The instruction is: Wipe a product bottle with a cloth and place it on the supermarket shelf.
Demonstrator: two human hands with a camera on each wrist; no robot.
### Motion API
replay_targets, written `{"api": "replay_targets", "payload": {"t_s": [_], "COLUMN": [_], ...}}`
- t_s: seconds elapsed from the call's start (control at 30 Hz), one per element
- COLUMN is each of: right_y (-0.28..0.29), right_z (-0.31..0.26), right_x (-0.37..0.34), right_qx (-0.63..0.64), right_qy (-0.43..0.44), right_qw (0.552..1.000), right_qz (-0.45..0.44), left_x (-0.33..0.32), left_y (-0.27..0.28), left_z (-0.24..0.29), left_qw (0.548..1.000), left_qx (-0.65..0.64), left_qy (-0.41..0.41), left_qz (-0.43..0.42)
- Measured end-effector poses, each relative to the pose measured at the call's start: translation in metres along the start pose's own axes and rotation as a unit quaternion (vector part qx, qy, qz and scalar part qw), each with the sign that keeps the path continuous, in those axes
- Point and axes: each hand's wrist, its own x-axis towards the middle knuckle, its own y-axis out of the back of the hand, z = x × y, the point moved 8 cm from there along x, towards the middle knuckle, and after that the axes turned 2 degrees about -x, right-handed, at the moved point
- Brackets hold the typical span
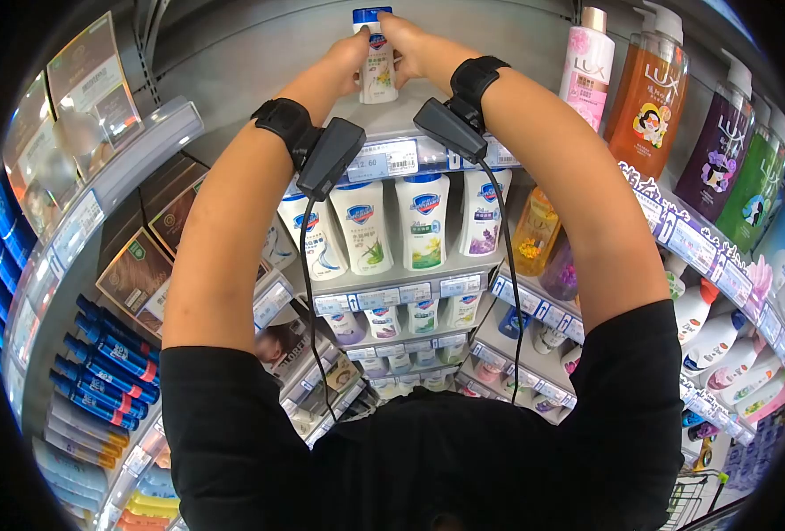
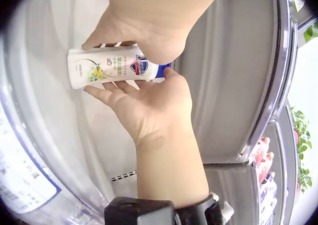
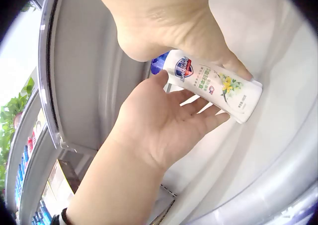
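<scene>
Both hands hold a white body wash bottle [image 1: 378,73] with a blue cap and a yellow-flower label, upright at the top shelf. My left hand [image 1: 349,58] grips its left side, and my right hand [image 1: 407,50] grips its right side near the cap. In the left wrist view, the fingers of the left hand [image 2: 151,103] reach behind the bottle [image 2: 112,66], its thumb up by the cap. The right wrist view has the right hand [image 3: 159,118] with fingers behind the bottle [image 3: 211,81]. Its base is right at the shelf surface.
Below the top shelf's price-label strip [image 1: 392,159] stands a row of white body wash bottles [image 1: 423,221]. Large LUX pump bottles [image 1: 654,102] line the right shelf. Boxes [image 1: 96,80] and blue bottles [image 1: 114,354] fill the left. Cables [image 1: 308,292] hang from both wrist cameras.
</scene>
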Motion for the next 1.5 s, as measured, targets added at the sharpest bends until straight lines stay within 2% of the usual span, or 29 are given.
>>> {"api": "replay_targets", "payload": {"t_s": [0.13, 0.2, 0.23, 0.27, 0.3, 0.37, 0.4, 0.47, 0.5, 0.57, 0.6, 0.63, 0.67, 0.7, 0.73, 0.77, 0.8, 0.83, 0.87, 0.9, 0.97, 1.07, 1.13, 1.17, 1.23, 1.27, 1.37, 1.47, 1.5], "right_y": [-0.006, -0.004, -0.004, -0.001, 0.009, 0.030, 0.034, 0.031, 0.032, 0.018, 0.014, 0.008, -0.010, -0.025, -0.031, -0.031, -0.045, -0.054, -0.062, -0.066, -0.070, -0.085, -0.090, -0.099, -0.111, -0.118, -0.143, -0.149, -0.145], "right_z": [-0.002, -0.005, -0.005, -0.007, -0.014, -0.028, -0.042, -0.065, -0.063, -0.063, -0.051, -0.036, -0.019, 0.000, 0.022, 0.047, 0.060, 0.084, 0.112, 0.141, 0.201, 0.261, 0.297, 0.304, 0.317, 0.336, 0.397, 0.410, 0.405], "right_x": [-0.010, -0.015, -0.017, -0.019, -0.019, -0.018, -0.026, -0.064, -0.072, -0.118, -0.137, -0.161, -0.191, -0.221, -0.252, -0.284, -0.324, -0.352, -0.373, -0.390, -0.431, -0.513, -0.572, -0.595, -0.628, -0.645, -0.710, -0.770, -0.790], "right_qx": [-0.039, -0.044, -0.046, -0.041, -0.102, -0.220, -0.254, -0.313, -0.279, -0.211, -0.122, -0.030, 0.092, 0.060, 0.007, -0.080, -0.209, -0.299, -0.341, -0.372, -0.421, -0.453, -0.469, -0.485, -0.496, -0.517, -0.561, -0.472, -0.455], "right_qy": [0.004, 0.004, 0.003, 0.025, 0.057, 0.112, 0.211, 0.399, 0.408, 0.427, 0.452, 0.471, 0.423, 0.414, 0.404, 0.431, 0.500, 0.511, 0.497, 0.441, 0.335, 0.170, 0.036, -0.007, -0.084, -0.143, -0.304, -0.433, -0.426], "right_qw": [0.999, 0.999, 0.999, 0.997, 0.986, 0.938, 0.897, 0.771, 0.787, 0.815, 0.838, 0.852, 0.894, 0.904, 0.907, 0.880, 0.819, 0.782, 0.776, 0.796, 0.810, 0.825, 0.829, 0.831, 0.834, 0.829, 0.769, 0.768, 0.781], "right_qz": [-0.021, 0.004, 0.016, 0.060, 0.123, 0.242, 0.295, 0.385, 0.368, 0.331, 0.281, 0.228, 0.116, 0.091, 0.116, 0.185, 0.189, 0.195, 0.187, 0.183, 0.233, 0.293, 0.302, 0.271, 0.228, 0.159, -0.040, -0.029, 0.012], "left_x": [0.000, 0.005, 0.002, -0.002, -0.007, -0.004, -0.004, -0.036, -0.058, -0.083, -0.101, -0.129, -0.163, -0.195, -0.229, -0.260, -0.288, -0.314, -0.335, -0.354, -0.384, -0.426, -0.454, -0.469, -0.498, -0.512, -0.563, -0.620, -0.643], "left_y": [0.003, 0.004, 0.008, 0.012, 0.017, 0.038, 0.048, 0.052, 0.056, 0.046, 0.042, 0.030, 0.016, 0.007, -0.001, -0.004, -0.006, -0.006, -0.004, -0.002, -0.001, -0.009, -0.021, -0.029, -0.055, -0.070, -0.126, -0.186, -0.206], "left_z": [0.001, 0.000, 0.004, 0.006, 0.007, 0.016, 0.018, 0.045, 0.057, 0.052, 0.051, 0.047, 0.042, 0.034, 0.026, 0.018, 0.010, 0.005, -0.002, -0.007, -0.021, -0.044, -0.068, -0.078, -0.093, -0.099, -0.120, -0.146, -0.157], "left_qw": [1.000, 1.000, 1.000, 0.998, 0.995, 0.988, 0.984, 0.968, 0.952, 0.951, 0.935, 0.917, 0.892, 0.873, 0.851, 0.834, 0.816, 0.799, 0.782, 0.760, 0.715, 0.703, 0.693, 0.691, 0.658, 0.645, 0.603, 0.571, 0.567], "left_qx": [-0.015, -0.014, 0.003, 0.019, 0.035, 0.043, 0.048, -0.034, -0.075, -0.217, -0.285, -0.342, -0.395, -0.416, -0.434, -0.465, -0.484, -0.488, -0.510, -0.539, -0.584, -0.583, -0.594, -0.594, -0.606, -0.600, -0.568, -0.516, -0.490], "left_qy": [0.007, 0.002, -0.009, -0.017, -0.024, -0.050, -0.063, -0.183, -0.243, -0.219, -0.207, -0.175, -0.142, -0.115, -0.085, -0.051, -0.035, -0.025, 0.001, 0.032, 0.059, 0.043, 0.085, 0.109, 0.158, 0.177, 0.254, 0.307, 0.328], "left_qz": [0.009, -0.007, 0.023, 0.054, 0.085, 0.138, 0.163, 0.169, 0.173, 0.031, -0.041, -0.104, -0.168, -0.225, -0.283, -0.294, -0.315, -0.351, -0.359, -0.363, -0.380, -0.406, -0.399, -0.398, -0.419, -0.439, -0.499, -0.560, -0.576]}}
